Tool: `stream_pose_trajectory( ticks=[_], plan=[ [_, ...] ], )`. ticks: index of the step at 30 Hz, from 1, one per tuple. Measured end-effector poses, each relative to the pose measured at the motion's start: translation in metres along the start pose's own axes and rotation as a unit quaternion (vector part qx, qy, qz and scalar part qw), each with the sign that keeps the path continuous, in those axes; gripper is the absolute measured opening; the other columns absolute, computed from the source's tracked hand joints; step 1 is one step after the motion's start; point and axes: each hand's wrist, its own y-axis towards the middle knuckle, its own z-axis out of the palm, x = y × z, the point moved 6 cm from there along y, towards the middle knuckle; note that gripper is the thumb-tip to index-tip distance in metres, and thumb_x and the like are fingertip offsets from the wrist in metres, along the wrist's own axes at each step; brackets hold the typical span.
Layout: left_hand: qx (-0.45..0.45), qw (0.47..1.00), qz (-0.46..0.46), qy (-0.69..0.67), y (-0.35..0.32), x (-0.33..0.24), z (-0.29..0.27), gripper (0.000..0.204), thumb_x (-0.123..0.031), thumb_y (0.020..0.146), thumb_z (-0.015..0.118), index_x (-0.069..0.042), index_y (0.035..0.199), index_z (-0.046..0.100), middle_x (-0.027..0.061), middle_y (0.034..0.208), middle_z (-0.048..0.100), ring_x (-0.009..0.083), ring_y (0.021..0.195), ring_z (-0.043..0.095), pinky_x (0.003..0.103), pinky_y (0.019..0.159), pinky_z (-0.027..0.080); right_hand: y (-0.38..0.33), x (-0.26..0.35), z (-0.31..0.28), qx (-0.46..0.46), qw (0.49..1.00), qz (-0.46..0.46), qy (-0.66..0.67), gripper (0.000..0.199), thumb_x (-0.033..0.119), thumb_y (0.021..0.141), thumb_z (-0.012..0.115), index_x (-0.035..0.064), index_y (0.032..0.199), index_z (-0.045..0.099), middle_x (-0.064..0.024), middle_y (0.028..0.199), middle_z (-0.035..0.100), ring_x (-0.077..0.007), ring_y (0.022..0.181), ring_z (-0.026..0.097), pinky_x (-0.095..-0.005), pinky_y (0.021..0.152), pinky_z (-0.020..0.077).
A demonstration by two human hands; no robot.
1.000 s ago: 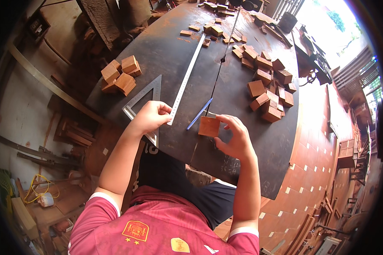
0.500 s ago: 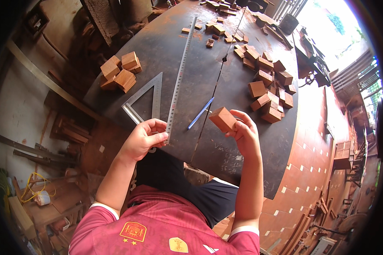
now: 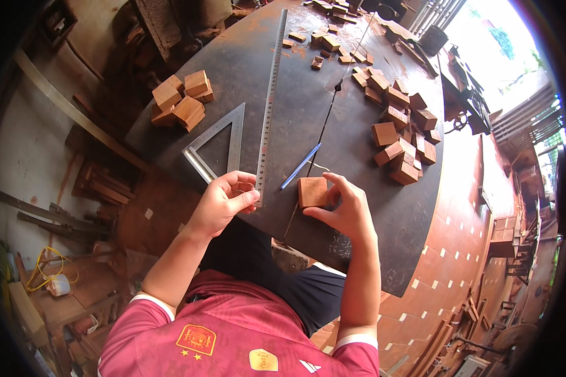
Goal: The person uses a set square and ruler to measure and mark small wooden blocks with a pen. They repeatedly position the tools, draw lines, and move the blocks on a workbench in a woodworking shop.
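Observation:
My left hand [image 3: 226, 200] is closed, thumb and fingers pinched at the near end of a long steel ruler [image 3: 270, 103] that runs away across the dark tabletop. To its right, my right hand [image 3: 349, 207] curves around a reddish-brown wooden block [image 3: 312, 191], fingers at its right side and thumb along the near edge. The block sits low over the table, close to a blue pen [image 3: 300, 166]. Left of the ruler lies a metal set square [image 3: 235, 138].
A small group of wooden blocks [image 3: 189, 112] stands at the left table edge. Many more blocks [image 3: 384, 134] are heaped on the right, with smaller offcuts [image 3: 329, 43] farther back. A dark seam [image 3: 326, 122] crosses the table [image 3: 233, 75]. Faint chalk writing marks the near right.
The wooden block has come down and left, turning its broad face up, with my right hand following. The ruler has shifted and turned slightly, its near end moving right with my left hand.

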Motion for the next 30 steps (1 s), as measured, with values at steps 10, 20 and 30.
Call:
stream_pose_trajectory(
  ticks=[10, 20, 30],
  plan=[
    [0.012, 0.998, 0.023, 0.052, 0.008, 0.009, 0.013, 0.027, -0.005, 0.097, 0.074, 0.001, 0.122, 0.067, 0.0064, 0.099, 0.07, 0.013, 0.085, 0.07, 0.029, 0.076, 0.06, -0.002, -0.003, 0.012, -0.01, 0.995, -0.061, -0.084, 0.069, 0.027, 0.068, 0.093, 0.0079, 0.128, 0.065, -0.0066, 0.078, 0.061, -0.026, 0.076, 0.064, -0.0391, 0.075, 0.0534],
    [0.037, 0.982, 0.035, 0.179, 0.03, 0.022, 0.039, 0.025, -0.002, 0.097, 0.072, 0.002, 0.122, 0.067, 0.0053, 0.1, 0.073, 0.01, 0.083, 0.069, 0.027, 0.075, 0.058, 0.001, 0.008, 0.011, 0.012, 0.995, -0.028, -0.092, 0.065, 0.035, 0.067, 0.094, 0.0104, 0.121, 0.067, -0.004, 0.077, 0.062, -0.0235, 0.079, 0.065, -0.0388, 0.075, 0.0537],
    [0.028, 0.989, 0.039, 0.143, 0.015, -0.003, 0.011, 0.028, -0.001, 0.096, 0.072, 0.003, 0.123, 0.067, 0.0052, 0.102, 0.073, 0.0094, 0.081, 0.071, 0.025, 0.075, 0.059, 0.011, -0.002, -0.014, -0.092, 0.991, -0.049, -0.08, 0.027, 0.016, 0.087, 0.08, 0.0099, 0.113, 0.074, -0.0047, 0.084, 0.067, -0.0243, 0.081, 0.067, -0.0384, 0.075, 0.0553]
  ],
)
